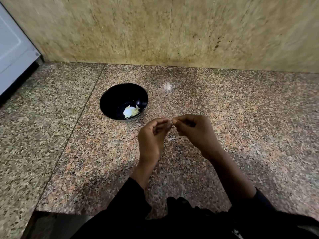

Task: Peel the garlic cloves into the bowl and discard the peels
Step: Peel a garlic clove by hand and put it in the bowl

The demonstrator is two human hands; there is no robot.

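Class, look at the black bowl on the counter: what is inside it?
The black bowl holds a small pile of pale garlic pieces at its bottom. Whether these are cloves or peels is unclear, and the near wall hides part of the floor.

Black bowl [124,102] on speckled granite bench [241,107] holding pale garlic pieces [131,111], left hand [151,135] and right hand [195,130] meeting just right of it, fingers [174,121] pinching a small whitish garlic clove [171,123], peel scrap [172,139] lying on the bench beneath the hands

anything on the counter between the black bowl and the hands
No: in the head view only bare speckled counter separates the bowl from the left hand and right hand. A small white scrap lies below the hands, not in that gap.
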